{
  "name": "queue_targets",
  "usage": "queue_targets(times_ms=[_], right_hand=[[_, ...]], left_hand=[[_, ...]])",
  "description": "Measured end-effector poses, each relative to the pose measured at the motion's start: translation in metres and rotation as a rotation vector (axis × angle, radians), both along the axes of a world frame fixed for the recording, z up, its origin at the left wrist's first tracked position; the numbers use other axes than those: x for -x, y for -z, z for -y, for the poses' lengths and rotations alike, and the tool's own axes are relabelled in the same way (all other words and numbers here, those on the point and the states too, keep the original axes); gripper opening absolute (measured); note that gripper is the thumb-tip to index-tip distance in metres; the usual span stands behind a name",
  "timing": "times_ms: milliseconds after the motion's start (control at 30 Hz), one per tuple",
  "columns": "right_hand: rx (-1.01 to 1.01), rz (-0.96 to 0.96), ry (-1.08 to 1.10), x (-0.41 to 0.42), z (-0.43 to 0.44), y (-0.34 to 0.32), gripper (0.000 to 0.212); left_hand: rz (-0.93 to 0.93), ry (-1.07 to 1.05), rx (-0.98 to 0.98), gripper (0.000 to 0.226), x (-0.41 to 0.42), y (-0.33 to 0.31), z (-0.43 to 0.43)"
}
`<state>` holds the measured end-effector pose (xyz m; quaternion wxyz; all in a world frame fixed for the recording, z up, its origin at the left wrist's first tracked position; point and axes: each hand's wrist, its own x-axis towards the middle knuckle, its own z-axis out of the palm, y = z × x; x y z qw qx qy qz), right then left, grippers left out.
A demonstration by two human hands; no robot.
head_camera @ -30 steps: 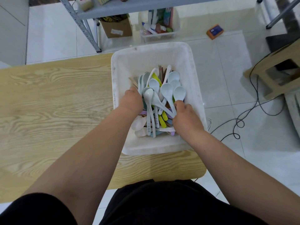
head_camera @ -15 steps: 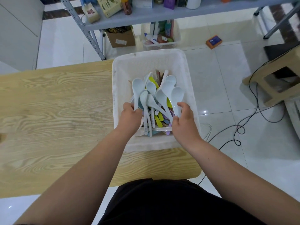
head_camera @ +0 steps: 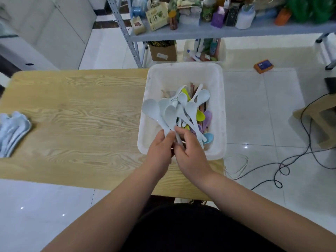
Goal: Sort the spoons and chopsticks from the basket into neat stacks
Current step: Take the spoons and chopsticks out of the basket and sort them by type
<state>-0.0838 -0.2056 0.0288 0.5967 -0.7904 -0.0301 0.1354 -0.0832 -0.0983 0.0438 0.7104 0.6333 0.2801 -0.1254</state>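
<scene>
Both hands were down in the basket (head_camera: 144,135) a second ago. Now the left hand (head_camera: 159,149) and right hand (head_camera: 191,153) have met, fingers (head_camera: 181,131) gripping a pale blue spoon bunch (head_camera: 170,113) by the handles, lifted over the basket's near end. I'd guess it goes to the spoon pile (head_camera: 13,131) at the bench's (head_camera: 81,115) left edge.

A fanned bunch of pale blue spoons (head_camera: 169,113), gripped by the handles, stands bowls-up over the white basket (head_camera: 222,106), where coloured spoons (head_camera: 201,116) and brown chopsticks (head_camera: 192,87) lie jumbled, while a pale stack (head_camera: 12,131) rests at the desk's (head_camera: 81,115) left edge.
</scene>
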Motion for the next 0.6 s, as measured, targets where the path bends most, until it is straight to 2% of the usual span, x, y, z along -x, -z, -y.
queue_targets(times_ms=[167,333,467,600], right_hand=[[-0.047,0.021,-0.030,0.014,-0.002,0.002,0.036],[-0.091,0.053,-0.076,0.033,-0.021,-0.005,0.033],[-0.162,-0.015,-0.071,0.054,-0.044,-0.007,0.035],[-0.203,-0.111,-0.110,0.067,-0.083,-0.014,0.016]], left_hand=[[-0.001,-0.140,0.063,0.026,0.032,-0.004,-0.011],[0.050,-0.028,0.069,0.021,0.066,-0.012,-0.020],[0.098,-0.016,0.081,0.020,0.084,-0.015,-0.038],[0.116,-0.040,0.091,0.024,0.109,-0.018,-0.079]])
